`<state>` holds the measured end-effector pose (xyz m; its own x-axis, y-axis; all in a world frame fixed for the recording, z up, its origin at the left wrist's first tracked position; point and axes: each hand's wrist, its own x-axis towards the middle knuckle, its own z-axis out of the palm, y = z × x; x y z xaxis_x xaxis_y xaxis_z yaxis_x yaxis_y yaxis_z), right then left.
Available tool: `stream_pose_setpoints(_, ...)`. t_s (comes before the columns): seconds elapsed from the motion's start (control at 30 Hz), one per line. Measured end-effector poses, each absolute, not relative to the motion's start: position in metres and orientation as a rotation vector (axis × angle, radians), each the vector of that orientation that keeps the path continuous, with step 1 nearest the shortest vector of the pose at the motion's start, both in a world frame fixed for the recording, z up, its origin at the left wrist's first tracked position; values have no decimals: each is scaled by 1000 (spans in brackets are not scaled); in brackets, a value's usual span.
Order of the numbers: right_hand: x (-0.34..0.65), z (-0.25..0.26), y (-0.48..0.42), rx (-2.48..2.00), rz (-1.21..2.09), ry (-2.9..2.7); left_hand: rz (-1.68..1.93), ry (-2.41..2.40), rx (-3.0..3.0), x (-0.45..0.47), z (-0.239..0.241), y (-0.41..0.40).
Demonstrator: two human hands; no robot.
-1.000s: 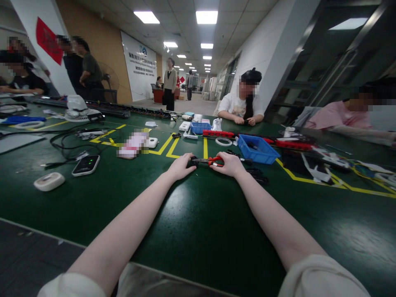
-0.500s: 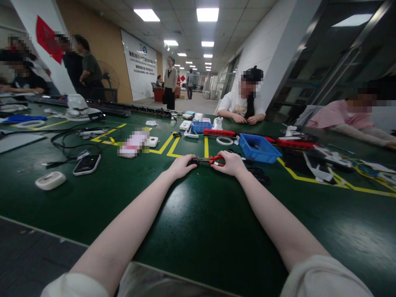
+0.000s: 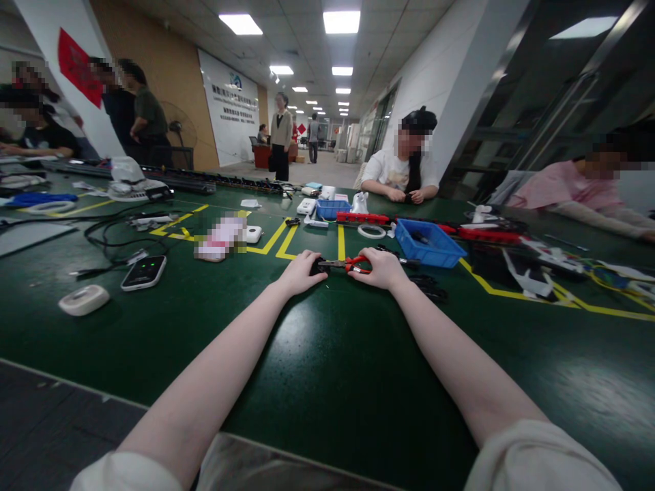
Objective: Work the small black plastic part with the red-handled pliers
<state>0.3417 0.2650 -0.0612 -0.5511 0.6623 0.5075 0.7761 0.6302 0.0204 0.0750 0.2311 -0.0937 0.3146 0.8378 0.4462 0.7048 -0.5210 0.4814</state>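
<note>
My right hand [image 3: 383, 270] is closed round the red-and-black handles of a pair of pliers [image 3: 353, 263]. The metal jaws point left, toward my left hand [image 3: 303, 273]. That hand is closed on a small black part [image 3: 320, 267], mostly covered by my fingers, so its kind does not show. The plier jaws meet or nearly touch the black part; I cannot tell which. Both hands are low over the green table [image 3: 338, 354]. Beside my right wrist lies a bundle of black cables [image 3: 428, 288].
Beyond my right hand stands a blue bin [image 3: 430, 244], with a smaller blue bin [image 3: 333, 209] farther back. A phone [image 3: 221, 237], a black-screened device [image 3: 144, 273] and a white oval object [image 3: 84, 300] lie to the left. Across the table sits a person [image 3: 402, 164].
Both hands keep nearly the same place and grip. The pliers and black part show hardly any shift; the view has moved very slightly.
</note>
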Motion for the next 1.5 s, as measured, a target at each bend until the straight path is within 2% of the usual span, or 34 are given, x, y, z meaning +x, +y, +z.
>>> stream_pose_setpoints(0.37, 341, -61, 265, -1136, -361, -2423, 1039, 1357, 2221, 75, -93, 232)
stream_pose_setpoints(1.0, 334, -63, 265, -1130, -261, -2353, 1418, 1279, 1781, 76, -84, 228)
stream_pose_setpoints(1.5, 333, -63, 266, -1117, -230, -2333, 1346, 1172, 1685, 74, -84, 228)
